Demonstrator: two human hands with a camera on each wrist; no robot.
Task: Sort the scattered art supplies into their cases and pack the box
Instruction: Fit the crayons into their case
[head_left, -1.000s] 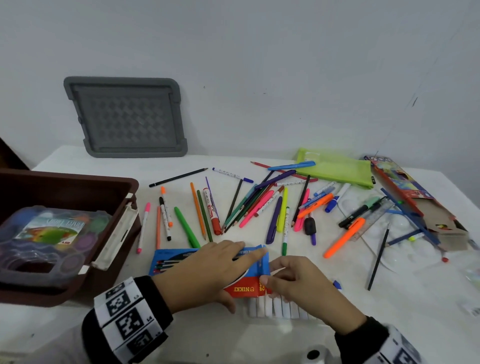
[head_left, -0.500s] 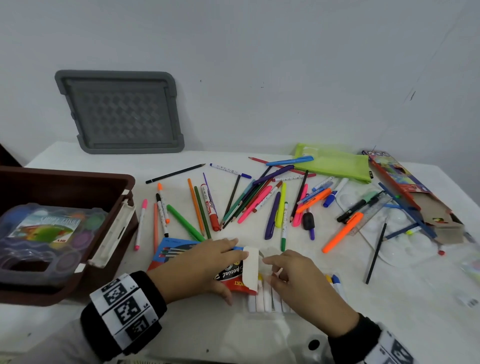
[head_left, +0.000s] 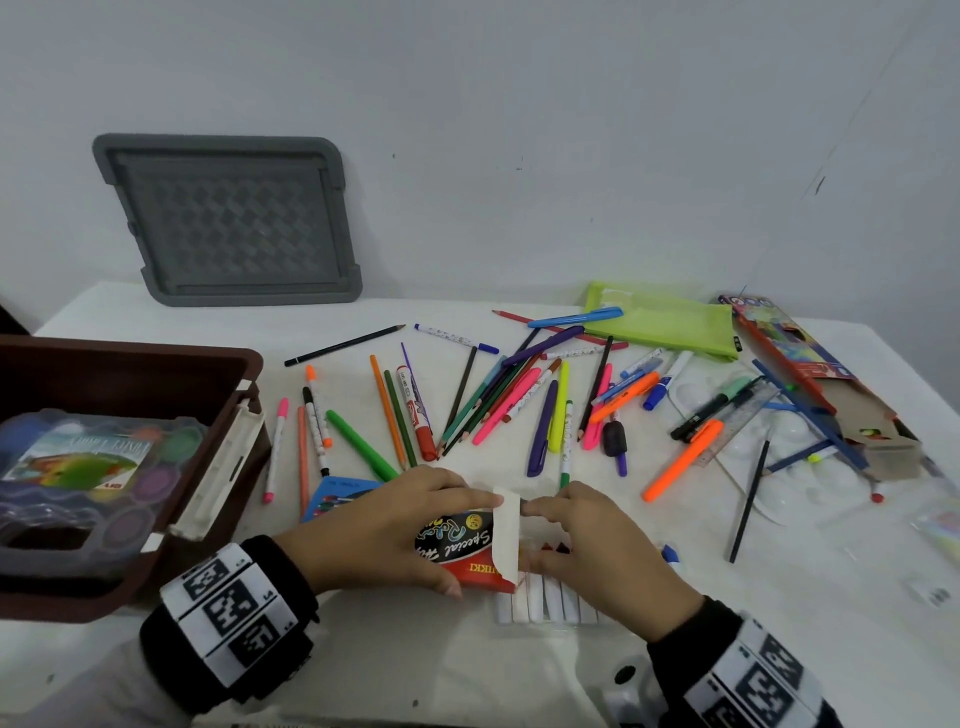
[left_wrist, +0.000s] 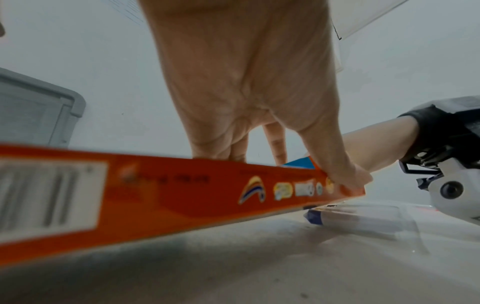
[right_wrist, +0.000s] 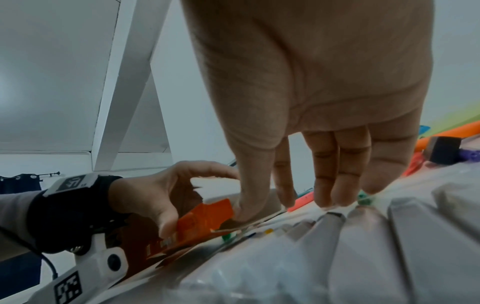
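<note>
A: Item one, the step in hand?

B: A red marker carton (head_left: 470, 561), near the front edge of the bench (head_left: 779, 597), end flap raised. The left hand (head_left: 374, 535) has its grip clamped on the carton, thumb on the near side, fingers over the top. The right hand (head_left: 597, 556) presses with straight fingers on a clear tray of white-barrelled markers (head_left: 545, 605) lying at the carton's mouth; its grip is apart, closed on nothing.

A: How is it best done?

B: In his judgement: the person keeps the flap lifted clear, holds the carton flat, lines the tray square with the mouth and pushes it evenly so no corner catches. How far the tray already sits inside is probably only a little; the hands cover the joint.

A: Containers?

B: Brown box (head_left: 156, 374), left edge of the bench: holds a clear paint-pot set (head_left: 93, 467). Grey lid (head_left: 228, 218), leaning on the wall at the back edge. Green pouch (head_left: 670, 325), back right, contents not visible. Long pencil carton (head_left: 831, 395), right edge, end open. Blue pack (head_left: 337, 493) beside the left hand. Loose pens and pencils (head_left: 493, 405) lie across the middle, uncased.
</note>
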